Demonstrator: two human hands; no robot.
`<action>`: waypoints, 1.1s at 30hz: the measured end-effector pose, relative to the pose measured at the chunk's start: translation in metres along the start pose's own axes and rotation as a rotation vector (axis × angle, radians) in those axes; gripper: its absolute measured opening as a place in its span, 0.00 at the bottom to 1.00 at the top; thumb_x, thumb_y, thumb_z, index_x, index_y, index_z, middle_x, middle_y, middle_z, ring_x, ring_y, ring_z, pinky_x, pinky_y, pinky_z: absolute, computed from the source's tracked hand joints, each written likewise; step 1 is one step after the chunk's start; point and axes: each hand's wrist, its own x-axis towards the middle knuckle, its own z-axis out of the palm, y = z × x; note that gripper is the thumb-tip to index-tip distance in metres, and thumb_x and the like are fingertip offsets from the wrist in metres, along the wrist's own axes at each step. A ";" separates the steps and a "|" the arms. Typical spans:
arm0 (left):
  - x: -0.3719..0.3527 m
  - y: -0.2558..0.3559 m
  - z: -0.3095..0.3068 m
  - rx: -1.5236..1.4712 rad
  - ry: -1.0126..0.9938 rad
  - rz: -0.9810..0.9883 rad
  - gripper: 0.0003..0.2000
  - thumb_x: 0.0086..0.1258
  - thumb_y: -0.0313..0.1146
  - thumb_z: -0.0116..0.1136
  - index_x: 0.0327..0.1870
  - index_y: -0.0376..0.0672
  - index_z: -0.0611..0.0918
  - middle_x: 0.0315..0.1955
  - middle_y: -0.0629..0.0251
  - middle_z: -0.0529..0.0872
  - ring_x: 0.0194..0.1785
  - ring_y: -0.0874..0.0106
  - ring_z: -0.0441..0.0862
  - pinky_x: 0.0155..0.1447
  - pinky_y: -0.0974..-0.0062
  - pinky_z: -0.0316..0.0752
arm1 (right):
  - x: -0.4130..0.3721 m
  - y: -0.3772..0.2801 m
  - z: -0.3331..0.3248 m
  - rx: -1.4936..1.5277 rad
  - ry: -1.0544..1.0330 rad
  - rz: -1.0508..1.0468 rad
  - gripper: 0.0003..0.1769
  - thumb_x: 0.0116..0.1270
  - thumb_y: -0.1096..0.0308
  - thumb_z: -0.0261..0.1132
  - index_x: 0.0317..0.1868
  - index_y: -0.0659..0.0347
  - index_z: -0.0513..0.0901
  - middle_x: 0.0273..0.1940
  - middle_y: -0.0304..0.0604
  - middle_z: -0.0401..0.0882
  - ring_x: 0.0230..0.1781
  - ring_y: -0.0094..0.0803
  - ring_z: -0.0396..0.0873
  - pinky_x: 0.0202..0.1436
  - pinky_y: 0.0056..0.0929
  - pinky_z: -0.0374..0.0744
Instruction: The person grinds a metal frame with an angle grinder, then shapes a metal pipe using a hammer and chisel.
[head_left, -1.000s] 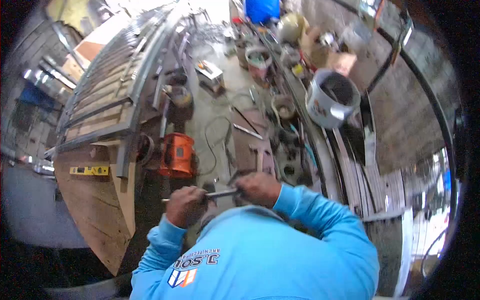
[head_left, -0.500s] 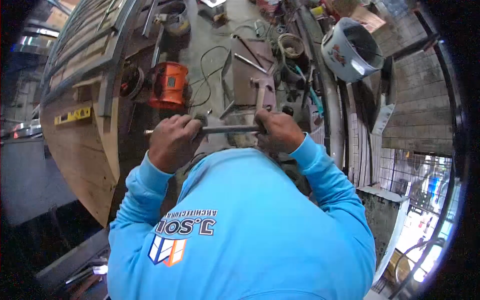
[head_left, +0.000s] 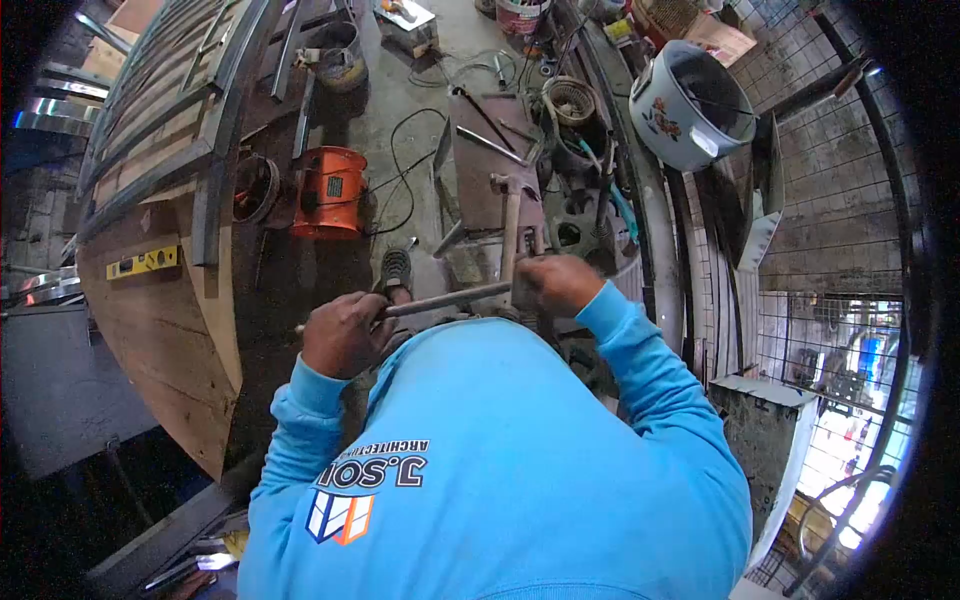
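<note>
The rod (head_left: pixel 450 298) now slants more than a half-second ago, left fingers (head_left: pixel 372 306) wrapped round it, right fingers (head_left: pixel 537 268) at its other end, grip unclear; a hammer (head_left: pixel 512 228) lies just ahead.

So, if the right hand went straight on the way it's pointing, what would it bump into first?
Probably the hammer handle, just ahead of the right hand in this view. Depth is unclear, though: the handle may lie lower, letting the hand pass over.
</note>
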 end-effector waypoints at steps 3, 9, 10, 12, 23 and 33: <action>-0.011 -0.014 0.001 0.014 -0.038 -0.179 0.11 0.61 0.40 0.64 0.39 0.43 0.84 0.33 0.58 0.85 0.37 0.57 0.84 0.39 0.60 0.79 | -0.011 0.060 0.005 0.263 0.075 0.231 0.20 0.64 0.56 0.65 0.49 0.60 0.76 0.43 0.53 0.80 0.42 0.48 0.81 0.44 0.45 0.78; -0.014 -0.040 0.032 -0.109 -0.064 -0.469 0.15 0.65 0.45 0.62 0.41 0.41 0.85 0.37 0.53 0.87 0.41 0.54 0.85 0.45 0.58 0.78 | -0.010 0.099 0.073 1.605 0.358 0.535 0.14 0.71 0.60 0.60 0.47 0.62 0.78 0.42 0.43 0.78 0.36 0.34 0.79 0.40 0.35 0.80; -0.012 -0.043 0.039 -0.149 -0.072 -0.520 0.16 0.65 0.45 0.62 0.41 0.40 0.85 0.37 0.52 0.87 0.42 0.53 0.85 0.46 0.58 0.78 | -0.006 0.102 0.087 1.600 0.374 0.533 0.14 0.71 0.61 0.59 0.47 0.63 0.78 0.41 0.43 0.78 0.36 0.34 0.79 0.39 0.35 0.80; -0.011 -0.055 0.057 -0.206 -0.081 -0.542 0.17 0.65 0.46 0.61 0.41 0.39 0.85 0.38 0.50 0.87 0.42 0.52 0.84 0.46 0.58 0.78 | 0.000 0.093 0.100 1.564 0.420 0.608 0.13 0.69 0.62 0.62 0.46 0.63 0.80 0.40 0.45 0.80 0.36 0.36 0.82 0.39 0.37 0.82; 0.008 -0.123 0.116 -0.528 -0.206 -0.678 0.21 0.66 0.46 0.58 0.43 0.33 0.83 0.38 0.45 0.86 0.45 0.50 0.84 0.51 0.57 0.76 | 0.146 0.141 0.120 0.771 0.121 0.713 0.26 0.59 0.50 0.67 0.50 0.61 0.82 0.47 0.54 0.84 0.48 0.47 0.81 0.52 0.41 0.78; 0.209 -0.204 0.144 -0.592 -0.242 -0.516 0.19 0.70 0.43 0.53 0.51 0.36 0.79 0.40 0.42 0.84 0.46 0.43 0.80 0.50 0.55 0.74 | 0.330 0.179 0.093 -0.052 0.143 0.890 0.21 0.69 0.56 0.56 0.60 0.52 0.75 0.53 0.58 0.79 0.52 0.56 0.79 0.57 0.51 0.76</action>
